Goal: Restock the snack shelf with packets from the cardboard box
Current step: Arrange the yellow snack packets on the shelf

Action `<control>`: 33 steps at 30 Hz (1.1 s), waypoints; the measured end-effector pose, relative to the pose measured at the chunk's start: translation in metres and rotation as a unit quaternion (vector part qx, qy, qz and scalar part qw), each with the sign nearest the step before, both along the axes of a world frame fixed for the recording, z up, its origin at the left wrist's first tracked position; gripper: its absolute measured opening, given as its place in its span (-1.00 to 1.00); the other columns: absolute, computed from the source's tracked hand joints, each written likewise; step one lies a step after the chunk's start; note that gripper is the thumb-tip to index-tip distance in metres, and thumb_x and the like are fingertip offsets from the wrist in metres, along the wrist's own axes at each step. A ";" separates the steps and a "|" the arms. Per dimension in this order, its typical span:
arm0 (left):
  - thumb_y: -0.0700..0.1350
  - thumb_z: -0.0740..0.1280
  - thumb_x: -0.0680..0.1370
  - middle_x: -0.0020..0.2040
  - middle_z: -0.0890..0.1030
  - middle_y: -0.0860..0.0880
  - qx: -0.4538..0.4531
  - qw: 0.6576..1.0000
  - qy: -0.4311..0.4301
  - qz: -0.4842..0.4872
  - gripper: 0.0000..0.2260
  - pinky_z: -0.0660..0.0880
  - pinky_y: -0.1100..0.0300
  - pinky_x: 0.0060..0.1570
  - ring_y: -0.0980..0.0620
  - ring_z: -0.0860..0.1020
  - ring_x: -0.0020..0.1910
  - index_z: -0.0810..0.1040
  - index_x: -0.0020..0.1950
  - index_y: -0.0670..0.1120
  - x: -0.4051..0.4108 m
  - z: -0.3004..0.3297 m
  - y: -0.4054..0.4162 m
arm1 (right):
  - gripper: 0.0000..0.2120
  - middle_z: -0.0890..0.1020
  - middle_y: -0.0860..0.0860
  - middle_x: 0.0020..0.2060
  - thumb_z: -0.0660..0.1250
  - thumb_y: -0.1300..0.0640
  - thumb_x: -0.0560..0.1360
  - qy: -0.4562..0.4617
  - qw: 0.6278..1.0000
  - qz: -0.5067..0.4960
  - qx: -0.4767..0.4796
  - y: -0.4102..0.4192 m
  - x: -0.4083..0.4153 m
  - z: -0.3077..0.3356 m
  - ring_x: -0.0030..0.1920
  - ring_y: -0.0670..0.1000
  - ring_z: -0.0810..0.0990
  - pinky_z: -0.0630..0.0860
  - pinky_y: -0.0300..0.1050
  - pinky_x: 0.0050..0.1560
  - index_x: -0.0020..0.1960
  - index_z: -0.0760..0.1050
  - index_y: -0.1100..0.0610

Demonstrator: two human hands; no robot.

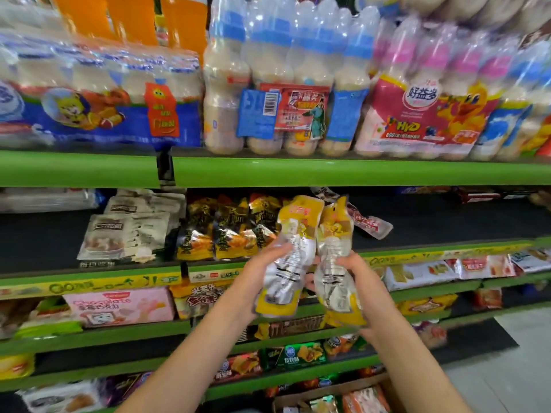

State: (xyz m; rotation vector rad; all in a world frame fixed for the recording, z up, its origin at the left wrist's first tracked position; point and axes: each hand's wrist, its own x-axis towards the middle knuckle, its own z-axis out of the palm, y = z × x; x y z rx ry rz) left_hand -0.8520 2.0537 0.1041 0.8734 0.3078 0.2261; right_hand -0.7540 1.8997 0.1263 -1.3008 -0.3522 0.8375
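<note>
I hold two yellow and silver snack packets upright in front of the snack shelf (89, 281). My left hand (256, 275) grips the left packet (290, 254) from its left side. My right hand (357, 281) grips the right packet (335, 263) from its right side. Both packets show their silver backs and reach up in front of the black and yellow packets (226, 231) standing on the shelf. The cardboard box (337, 396) sits at the bottom of the view with several packets inside.
Grey-white packets (128, 231) stand at the shelf's left, and a red and clear packet (369, 223) lies to the right on dark bare shelf floor. Bottle multipacks (298, 84) fill the shelf above. Lower shelves hold more snacks. Grey floor (507, 368) lies at right.
</note>
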 end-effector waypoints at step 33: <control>0.20 0.33 0.60 0.50 0.40 -0.22 -0.136 0.987 -0.081 0.017 -0.46 0.33 -0.30 0.40 -0.31 0.36 0.47 0.44 0.49 -0.06 0.006 -0.035 0.016 | -0.59 0.65 0.17 0.21 0.18 0.11 0.46 0.164 0.971 0.014 0.172 -0.013 0.008 -0.012 0.17 0.21 0.66 0.63 0.15 0.01 0.21 0.66 0.07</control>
